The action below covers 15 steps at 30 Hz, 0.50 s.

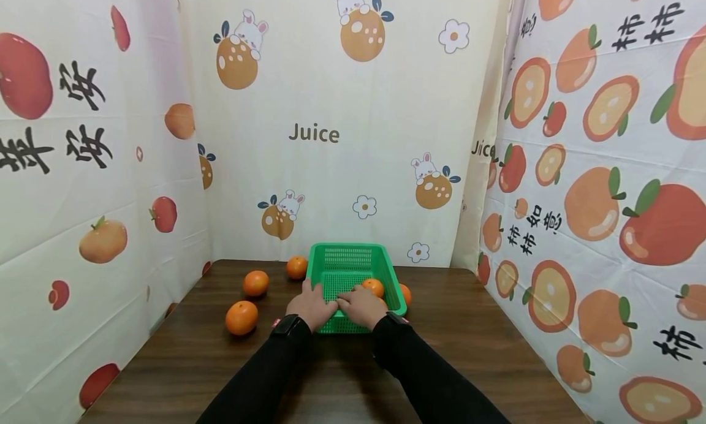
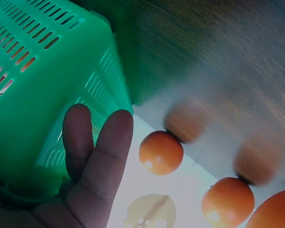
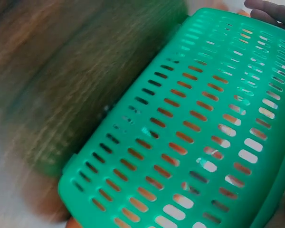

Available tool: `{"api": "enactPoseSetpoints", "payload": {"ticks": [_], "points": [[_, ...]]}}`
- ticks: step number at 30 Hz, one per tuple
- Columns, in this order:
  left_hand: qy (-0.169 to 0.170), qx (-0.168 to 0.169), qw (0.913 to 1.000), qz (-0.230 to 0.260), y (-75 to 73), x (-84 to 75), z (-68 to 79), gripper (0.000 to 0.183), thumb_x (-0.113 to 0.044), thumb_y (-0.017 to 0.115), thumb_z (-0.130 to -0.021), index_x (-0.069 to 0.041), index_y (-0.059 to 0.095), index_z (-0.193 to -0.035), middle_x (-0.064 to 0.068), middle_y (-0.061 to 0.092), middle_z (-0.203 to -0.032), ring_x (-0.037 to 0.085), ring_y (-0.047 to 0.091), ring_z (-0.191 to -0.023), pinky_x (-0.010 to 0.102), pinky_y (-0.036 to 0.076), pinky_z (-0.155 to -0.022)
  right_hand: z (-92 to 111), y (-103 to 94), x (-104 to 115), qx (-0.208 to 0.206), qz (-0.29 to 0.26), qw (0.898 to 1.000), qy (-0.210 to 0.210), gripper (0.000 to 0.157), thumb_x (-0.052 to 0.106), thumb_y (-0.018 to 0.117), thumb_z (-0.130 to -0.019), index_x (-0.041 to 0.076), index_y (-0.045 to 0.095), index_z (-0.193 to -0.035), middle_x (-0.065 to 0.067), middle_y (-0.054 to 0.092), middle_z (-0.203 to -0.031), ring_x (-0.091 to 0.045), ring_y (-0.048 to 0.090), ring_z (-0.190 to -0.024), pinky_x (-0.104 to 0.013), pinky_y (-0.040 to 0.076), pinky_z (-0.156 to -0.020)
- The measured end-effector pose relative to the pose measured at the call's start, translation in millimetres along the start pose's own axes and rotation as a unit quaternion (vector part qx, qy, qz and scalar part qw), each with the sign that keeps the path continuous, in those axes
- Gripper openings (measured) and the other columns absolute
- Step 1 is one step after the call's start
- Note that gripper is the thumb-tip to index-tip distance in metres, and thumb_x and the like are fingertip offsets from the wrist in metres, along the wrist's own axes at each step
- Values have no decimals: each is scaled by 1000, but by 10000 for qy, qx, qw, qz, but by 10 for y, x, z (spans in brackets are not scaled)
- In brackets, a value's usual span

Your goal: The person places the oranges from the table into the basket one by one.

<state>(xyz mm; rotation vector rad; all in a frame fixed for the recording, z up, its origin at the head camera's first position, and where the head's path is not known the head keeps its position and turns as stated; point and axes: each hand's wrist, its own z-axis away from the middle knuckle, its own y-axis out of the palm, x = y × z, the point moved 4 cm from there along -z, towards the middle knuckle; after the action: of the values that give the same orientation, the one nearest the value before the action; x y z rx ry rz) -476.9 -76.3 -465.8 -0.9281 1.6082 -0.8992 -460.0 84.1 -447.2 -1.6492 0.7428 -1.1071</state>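
Observation:
A green plastic basket (image 1: 353, 247) with slotted walls stands on the table. At its front left corner, my left hand (image 1: 312, 306) grips the rim. Its fingers (image 2: 115, 135) lie along the outside of the left wall, while the thumb reaches inward over the rim. My right hand (image 1: 361, 306) reaches over the front rim into the basket, close to an orange (image 1: 373, 287) inside. Part of another orange (image 1: 382, 304) shows beside that hand. Behind the slotted front wall (image 3: 180, 123), the right fingers are hidden, so I cannot see whether they hold anything.
Left of the basket lie three loose oranges: a near one (image 1: 241, 318), a middle one (image 1: 256, 283) and a far one (image 1: 296, 268). Another orange (image 1: 405, 295) sits just outside the right wall. Printed cloth (image 1: 386, 124) encloses the brown table (image 1: 452, 350) at the back and sides.

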Motion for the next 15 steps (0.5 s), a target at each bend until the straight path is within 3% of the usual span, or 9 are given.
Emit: {"api": "enactPoseSetpoints", "payload": {"ticks": [5, 9, 15], "points": [[50, -32, 10000, -75, 21, 25, -37, 76, -56, 55, -96, -5, 54, -153, 27, 38, -162, 31, 65, -87, 51, 58, -85, 77, -67, -86, -749, -794, 9940, -101, 39, 31, 53, -112, 20, 64, -149, -13, 60, -147, -32, 59, -129, -49, 50, -105], [86, -87, 9999, -38, 10, 27, -39, 75, -54, 57, -96, -4, 55, -151, 28, 38, -161, 30, 64, -83, 50, 58, -81, 152, -93, -184, -1358, -1018, 9850, -310, 38, 22, 56, -111, 19, 63, -148, -10, 60, -140, -25, 59, -116, -42, 50, -94], [64, -38, 10000, -1, 3, 11, -18, 75, -51, 58, -93, -4, 55, -151, 27, 38, -162, 30, 62, -83, 50, 57, -81, 271, -159, -410, -2221, -1208, 9668, -366, 35, 12, 57, -109, 20, 69, -141, -6, 60, -136, -23, 59, -122, -40, 54, -99]]}}
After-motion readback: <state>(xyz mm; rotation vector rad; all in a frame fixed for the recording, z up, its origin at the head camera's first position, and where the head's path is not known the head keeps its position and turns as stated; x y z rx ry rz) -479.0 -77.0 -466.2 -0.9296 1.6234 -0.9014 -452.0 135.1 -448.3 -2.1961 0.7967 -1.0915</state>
